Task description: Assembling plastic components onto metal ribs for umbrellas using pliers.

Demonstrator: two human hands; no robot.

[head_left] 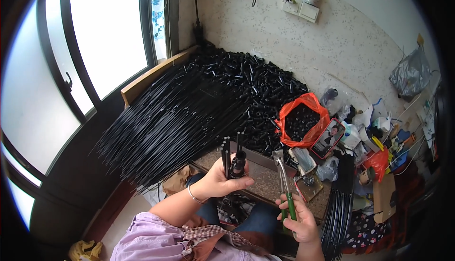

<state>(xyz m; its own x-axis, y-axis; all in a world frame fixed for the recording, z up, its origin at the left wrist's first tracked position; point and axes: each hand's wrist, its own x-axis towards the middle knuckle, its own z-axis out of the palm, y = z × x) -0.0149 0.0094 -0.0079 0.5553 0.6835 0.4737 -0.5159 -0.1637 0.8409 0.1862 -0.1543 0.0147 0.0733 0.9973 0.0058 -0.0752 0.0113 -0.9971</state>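
My left hand point(219, 181) is closed around several thin black rods point(225, 152) that stand upright in the grip. A short black tubular fitting point(238, 164) is held with them, between the thumb and fingers. On the right, my right hand point(304, 223) grips a pair of pliers point(290, 204) by the green handles. The metal head of the pliers points up and away from me, apart from the rods. Where the rods run below my left hand is partly hidden.
Many long black rods point(161, 119) lie across the table beside a heap of short black tubes point(256, 78). A red plastic bag point(286, 114) holds small black parts. A phone point(328, 138) leans beside it. Another rod bundle point(339, 213) hangs over the right edge.
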